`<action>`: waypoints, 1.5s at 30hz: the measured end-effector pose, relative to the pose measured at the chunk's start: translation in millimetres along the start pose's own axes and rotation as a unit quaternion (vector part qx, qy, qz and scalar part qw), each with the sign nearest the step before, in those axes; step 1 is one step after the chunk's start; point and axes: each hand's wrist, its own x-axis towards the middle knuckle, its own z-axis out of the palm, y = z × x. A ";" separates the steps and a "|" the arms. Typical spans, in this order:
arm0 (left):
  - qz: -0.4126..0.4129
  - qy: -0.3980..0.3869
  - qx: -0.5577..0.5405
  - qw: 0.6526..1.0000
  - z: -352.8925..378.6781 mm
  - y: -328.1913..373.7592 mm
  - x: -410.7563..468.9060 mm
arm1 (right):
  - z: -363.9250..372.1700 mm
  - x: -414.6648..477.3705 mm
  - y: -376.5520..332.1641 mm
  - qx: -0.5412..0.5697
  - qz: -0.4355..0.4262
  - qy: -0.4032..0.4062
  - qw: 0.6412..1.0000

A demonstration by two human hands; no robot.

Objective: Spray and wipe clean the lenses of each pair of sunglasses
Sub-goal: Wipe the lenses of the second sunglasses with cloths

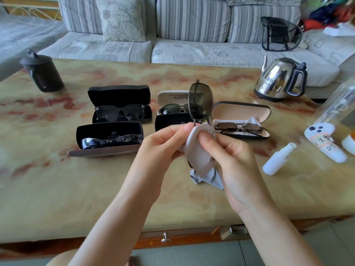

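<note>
While my left grip (pixel 163 143) is pinching the sunglasses (pixel 200 101) about the bridge, my right grip (pixel 230 156) is clamping the grey cloth (pixel 199 154) around the lower lens, both hovering over the surface (pixel 96 189). The frame is standing on end, its long axis running straight up from my grips, so the bare upper lens is sitting just above and beyond both, slightly nearer the left.

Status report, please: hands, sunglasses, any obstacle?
Left hand, right hand both pinch grey cloth over lower lens of sunglasses. Upper lens bare, upright. Spray bottle lies at right, untouched. Nothing blocks.
</note>
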 end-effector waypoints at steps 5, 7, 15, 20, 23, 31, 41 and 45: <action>-0.029 -0.016 0.013 0.999 4.5 0.0 -1.0 | -0.8 1.0 0.0 0.003 0.037 0.022 0.999; -0.039 -0.028 0.000 0.999 5.3 0.5 -1.7 | -1.6 0.9 -0.2 0.001 0.032 0.023 0.999; -0.054 -0.077 -0.045 0.995 3.5 -1.5 1.6 | -1.1 -1.9 -2.1 0.007 -0.001 0.003 1.000; -0.061 -0.048 -0.079 0.994 -0.8 0.9 4.4 | -1.4 -3.3 -1.6 -0.003 -0.005 -0.007 1.000; -0.063 -0.011 -0.096 0.993 -3.8 4.1 7.5 | -1.0 -5.0 1.3 -0.010 -0.011 -0.011 1.000; -0.048 0.037 -0.140 0.988 -4.5 6.2 10.0 | -4.6 -8.3 0.0 -0.073 0.010 -0.081 0.994; 0.005 0.026 0.041 0.999 8.6 -5.7 1.8 | -3.7 -2.2 -2.0 0.005 0.045 0.004 0.999; 0.019 0.026 0.051 0.998 9.0 -7.2 3.6 | 0.8 -2.3 -2.3 0.054 0.038 0.014 0.998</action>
